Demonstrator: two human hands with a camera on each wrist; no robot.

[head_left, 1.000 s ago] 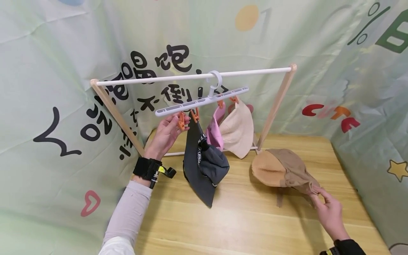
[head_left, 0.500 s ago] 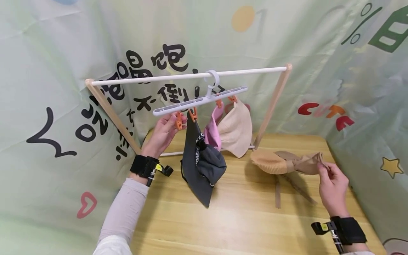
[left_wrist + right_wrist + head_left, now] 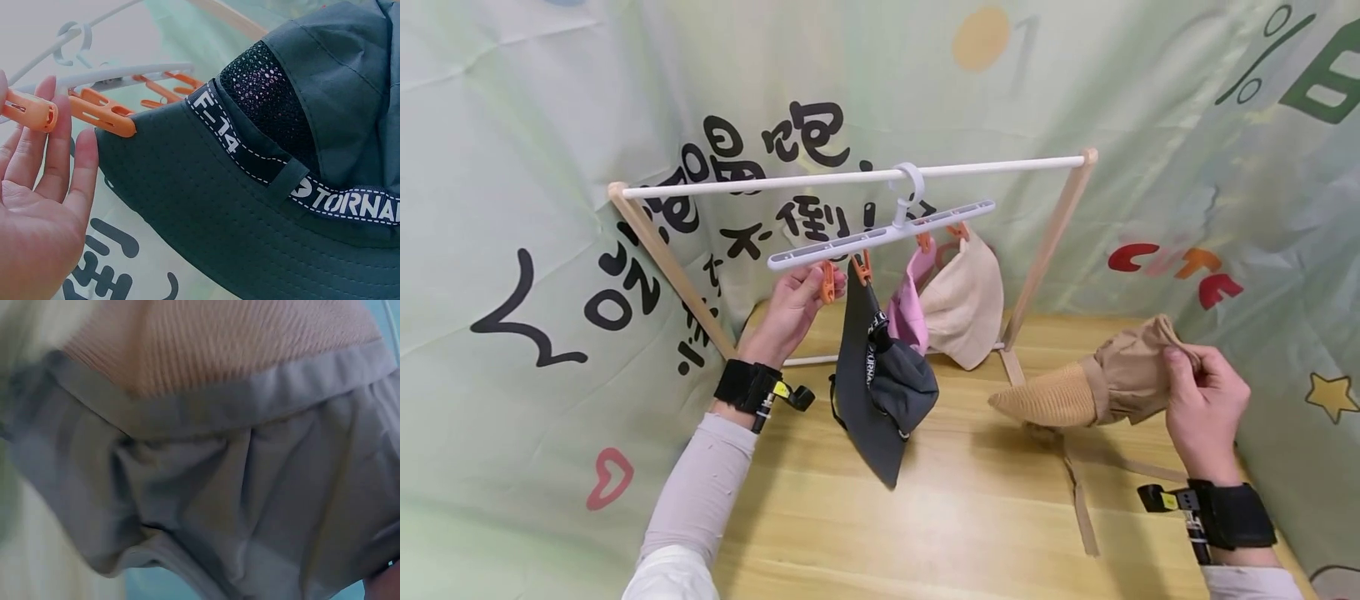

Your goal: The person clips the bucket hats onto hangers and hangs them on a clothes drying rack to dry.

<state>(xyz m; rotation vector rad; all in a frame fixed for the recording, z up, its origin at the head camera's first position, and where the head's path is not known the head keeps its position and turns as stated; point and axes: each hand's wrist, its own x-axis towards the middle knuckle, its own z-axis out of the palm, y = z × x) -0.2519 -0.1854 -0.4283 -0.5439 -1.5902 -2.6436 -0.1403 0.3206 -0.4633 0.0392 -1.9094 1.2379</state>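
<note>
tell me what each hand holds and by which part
The right hand holds the brown hat by its fabric end, away from the ribbed part. The left hand pinches the leftmost orange clip; exact spot unclear.

Booth-like nook, with patterned cloth around three sides of a wood-grain tabletop

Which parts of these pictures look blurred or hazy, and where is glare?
Right wrist: the brown sun hat is soft, blurriest at left; left wrist: lettering on the dark bucket hat is crisp, the hanger behind hazy; head: faint glare on the wooden tabletop.
</note>
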